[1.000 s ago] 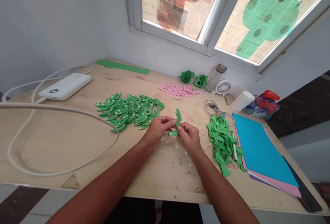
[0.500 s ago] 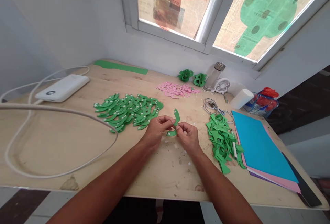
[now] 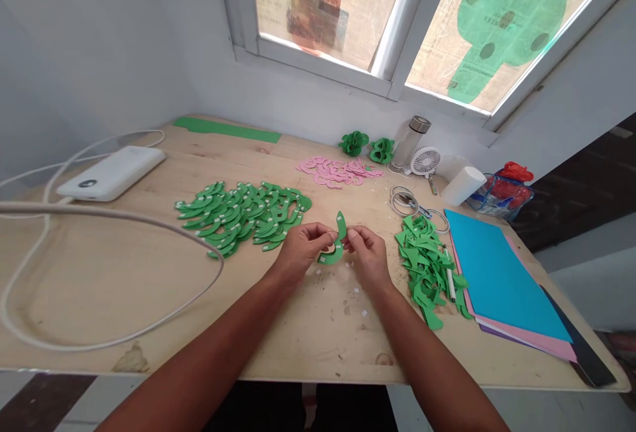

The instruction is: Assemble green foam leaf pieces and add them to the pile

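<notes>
Both my hands meet over the middle of the wooden table [image 3: 149, 299] and pinch one curved green foam piece [image 3: 338, 241]. My left hand [image 3: 301, 251] grips its left side with thumb and fingers closed. My right hand [image 3: 366, 253] pinches it from the right. The piece curls upward between them. A spread of similar green curved pieces with white tabs [image 3: 243, 215] lies just left of my hands. A heap of green foam offcuts [image 3: 427, 266] lies to the right.
Pink foam pieces [image 3: 338, 172] and two green foam flowers [image 3: 368, 147] lie near the wall. A white power bank [image 3: 112, 172] and its cable [image 3: 149, 226] occupy the left. Scissors [image 3: 412, 205], a small fan [image 3: 426, 162], a bottle [image 3: 410, 142] and coloured sheets [image 3: 497, 279] sit on the right.
My hands stay pinched on the green piece; my right fingers have shifted slightly on it. The head view has drifted a little, so everything sits slightly further left.
</notes>
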A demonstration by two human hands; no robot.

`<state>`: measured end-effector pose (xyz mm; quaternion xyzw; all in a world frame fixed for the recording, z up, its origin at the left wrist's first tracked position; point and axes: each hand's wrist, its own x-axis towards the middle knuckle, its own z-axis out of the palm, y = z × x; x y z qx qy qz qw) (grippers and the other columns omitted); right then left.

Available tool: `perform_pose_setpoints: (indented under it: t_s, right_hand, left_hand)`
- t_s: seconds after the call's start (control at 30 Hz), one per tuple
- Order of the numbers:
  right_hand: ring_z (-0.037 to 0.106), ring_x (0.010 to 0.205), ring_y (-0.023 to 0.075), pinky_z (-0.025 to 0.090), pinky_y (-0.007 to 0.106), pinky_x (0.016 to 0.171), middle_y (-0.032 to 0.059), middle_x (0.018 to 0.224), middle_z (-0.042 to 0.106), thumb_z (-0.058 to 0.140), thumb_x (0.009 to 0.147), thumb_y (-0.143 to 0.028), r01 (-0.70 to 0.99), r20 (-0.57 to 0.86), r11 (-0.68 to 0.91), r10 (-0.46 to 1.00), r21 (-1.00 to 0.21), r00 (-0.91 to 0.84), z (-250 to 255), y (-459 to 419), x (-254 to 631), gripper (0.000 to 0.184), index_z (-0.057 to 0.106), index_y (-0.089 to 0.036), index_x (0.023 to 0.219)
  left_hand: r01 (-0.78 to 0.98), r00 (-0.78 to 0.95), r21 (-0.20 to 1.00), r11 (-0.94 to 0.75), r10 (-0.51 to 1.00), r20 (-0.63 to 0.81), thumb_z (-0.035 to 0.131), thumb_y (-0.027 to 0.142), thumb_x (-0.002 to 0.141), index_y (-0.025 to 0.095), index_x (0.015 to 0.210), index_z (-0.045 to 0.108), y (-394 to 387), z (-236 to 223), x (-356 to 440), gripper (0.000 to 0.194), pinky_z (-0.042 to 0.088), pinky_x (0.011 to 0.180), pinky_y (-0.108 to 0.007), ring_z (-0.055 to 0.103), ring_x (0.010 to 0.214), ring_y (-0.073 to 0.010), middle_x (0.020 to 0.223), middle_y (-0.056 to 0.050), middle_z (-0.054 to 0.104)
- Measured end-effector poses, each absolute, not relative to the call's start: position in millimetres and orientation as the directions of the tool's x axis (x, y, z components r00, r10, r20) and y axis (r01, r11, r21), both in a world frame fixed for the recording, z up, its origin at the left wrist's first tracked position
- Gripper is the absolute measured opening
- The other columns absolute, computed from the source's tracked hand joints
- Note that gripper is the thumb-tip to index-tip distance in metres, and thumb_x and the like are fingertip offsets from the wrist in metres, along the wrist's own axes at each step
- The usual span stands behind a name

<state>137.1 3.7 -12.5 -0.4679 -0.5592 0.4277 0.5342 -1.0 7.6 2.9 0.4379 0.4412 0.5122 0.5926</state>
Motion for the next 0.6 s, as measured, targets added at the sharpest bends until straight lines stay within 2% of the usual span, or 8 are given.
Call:
perform_pose_setpoints:
  t_s: [0.23, 0.6]
  right_hand:
    - [0.045, 0.054, 0.0103, 0.037, 0.022, 0.052, -0.0024, 0.059, 0.054, 0.062, 0.069, -0.036, 0.043, 0.151, 0.15, 0.988, -0.988, 0.043, -10.3, 4.8, 135.9, 0.02, 0.061, -0.016, 0.069]
    - [0.041, 0.051, 0.0088, 0.033, 0.021, 0.05, -0.0042, 0.054, 0.05, 0.061, 0.069, -0.032, 0.034, 0.159, 0.157, 0.987, -0.987, 0.04, -11.1, 5.3, 138.2, 0.018, 0.057, -0.016, 0.063]
  left_hand:
    - [-0.106, 0.137, 0.991, 0.077, 0.989, -0.062, 0.071, 0.033, 0.057, 0.015, 0.053, 0.061, 5.0, 0.8, 2.4, 0.022, 0.036, 0.048, -0.021, 0.047, 0.049, -0.0107, 0.051, 0.0, 0.055]
    - [-0.1, 0.171, 0.988, 0.114, 0.981, -0.096, 0.071, 0.033, 0.058, 0.014, 0.053, 0.06, 4.2, 1.0, 2.8, 0.022, 0.035, 0.047, -0.02, 0.046, 0.049, -0.0096, 0.05, 0.001, 0.055]
